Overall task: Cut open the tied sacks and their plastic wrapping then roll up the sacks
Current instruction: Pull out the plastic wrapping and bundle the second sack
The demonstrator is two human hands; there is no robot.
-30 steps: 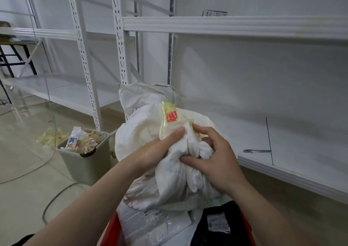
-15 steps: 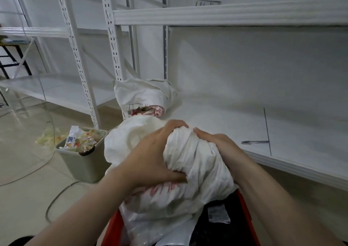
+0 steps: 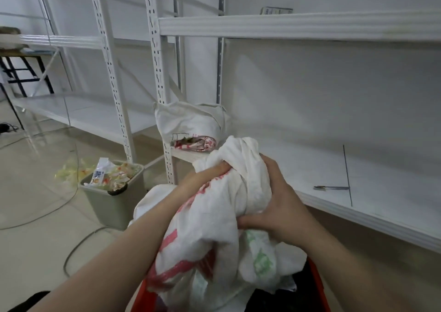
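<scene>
Fingers (image 3: 220,168) of left hand (image 3: 202,180) and right hand (image 3: 284,206) curl tight round bunched white sack (image 3: 214,216), held above red crate (image 3: 316,278); step judged rolling-up; next move calls for winding hanging cloth inward.

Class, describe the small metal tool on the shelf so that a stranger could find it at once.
Find the white shelving on the right and follow its lower shelf. Near the front edge, at a thin dark seam line, lies the slim silvery tool. It is shiny and alone; the rolled sack sits to its left, by the upright.
</scene>
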